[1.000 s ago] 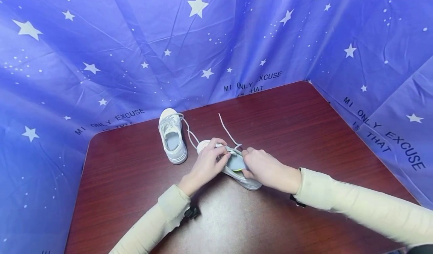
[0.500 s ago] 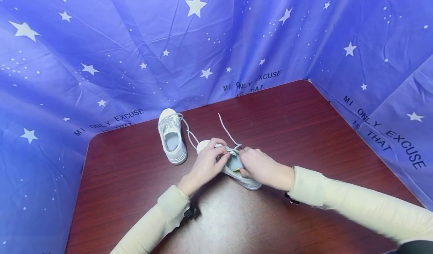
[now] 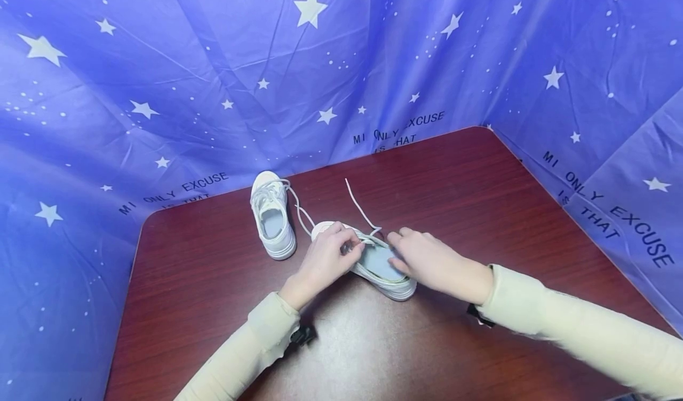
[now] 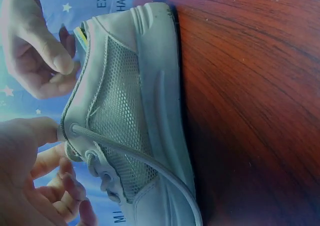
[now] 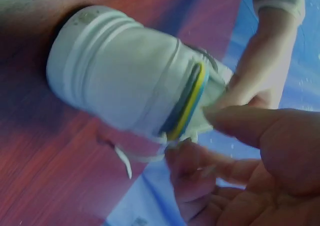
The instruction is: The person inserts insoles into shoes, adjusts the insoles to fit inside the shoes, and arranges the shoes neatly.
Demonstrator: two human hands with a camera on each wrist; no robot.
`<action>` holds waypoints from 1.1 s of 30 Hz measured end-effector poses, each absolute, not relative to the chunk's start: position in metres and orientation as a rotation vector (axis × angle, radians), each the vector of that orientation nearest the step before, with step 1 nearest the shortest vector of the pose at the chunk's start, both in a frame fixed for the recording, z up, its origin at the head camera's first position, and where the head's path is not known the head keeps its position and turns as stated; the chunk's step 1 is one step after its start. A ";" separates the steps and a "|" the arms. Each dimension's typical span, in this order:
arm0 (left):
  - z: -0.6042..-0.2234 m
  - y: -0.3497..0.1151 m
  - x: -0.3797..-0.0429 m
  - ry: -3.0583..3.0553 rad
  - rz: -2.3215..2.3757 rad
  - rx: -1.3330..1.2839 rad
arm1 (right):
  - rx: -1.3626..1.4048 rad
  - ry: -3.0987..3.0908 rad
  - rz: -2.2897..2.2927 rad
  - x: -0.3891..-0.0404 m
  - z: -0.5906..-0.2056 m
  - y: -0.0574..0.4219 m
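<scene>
A white lace-up sneaker (image 3: 381, 288) sits on the table. Its grey insole (image 3: 380, 263) shows in the opening, and the yellow-and-blue edge (image 5: 191, 103) stands up level with the heel collar in the right wrist view. My left hand (image 3: 326, 258) pinches the sneaker's tongue (image 4: 74, 151) at the top of the lacing, thumb on one side and fingers on the other. Beside the heel opening, my right hand (image 3: 434, 263) has its thumb over the insole and its fingers at the collar's far side, loosely bent and apart. The insole's front part is hidden inside the shoe.
A second white sneaker (image 3: 272, 214) stands to the left, toe toward the back edge. A loose shoelace (image 3: 358, 204) trails behind the nearer shoe. The brown wooden table (image 3: 453, 175) meets a blue star-printed curtain (image 3: 341, 63) at the back and sides.
My right hand has loosened from the insole and drawn back to the right, and more of the insole shows at the heel. My left hand has stayed on the tongue.
</scene>
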State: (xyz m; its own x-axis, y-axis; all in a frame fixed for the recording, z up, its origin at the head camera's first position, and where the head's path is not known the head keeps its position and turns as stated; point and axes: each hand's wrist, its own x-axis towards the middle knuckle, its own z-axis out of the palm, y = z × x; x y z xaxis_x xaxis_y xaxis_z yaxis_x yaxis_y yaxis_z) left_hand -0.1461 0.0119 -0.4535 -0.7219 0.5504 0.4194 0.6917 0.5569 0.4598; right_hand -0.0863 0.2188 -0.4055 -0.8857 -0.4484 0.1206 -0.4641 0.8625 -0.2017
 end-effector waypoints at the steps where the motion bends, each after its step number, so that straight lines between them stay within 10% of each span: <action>1: -0.453 0.012 -0.146 -2.567 -0.900 -1.039 | 0.760 -2.942 0.365 -0.086 -0.404 0.223; 13: -0.451 0.012 -0.147 -2.588 -0.939 -1.045 | 1.305 -2.787 0.371 -0.082 -0.404 0.248; 33: -0.453 0.011 -0.145 -2.623 -0.983 -1.044 | 1.392 -2.793 0.282 -0.078 -0.421 0.245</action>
State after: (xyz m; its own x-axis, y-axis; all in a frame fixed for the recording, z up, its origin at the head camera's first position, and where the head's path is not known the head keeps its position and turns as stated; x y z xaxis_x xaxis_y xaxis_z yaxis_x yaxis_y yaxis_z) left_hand -0.1453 0.0113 -0.4526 -0.7460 0.5594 0.3612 0.6591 0.5428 0.5206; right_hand -0.0775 0.2453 -0.4214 -0.6051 -0.7914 0.0872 -0.7928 0.5890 -0.1566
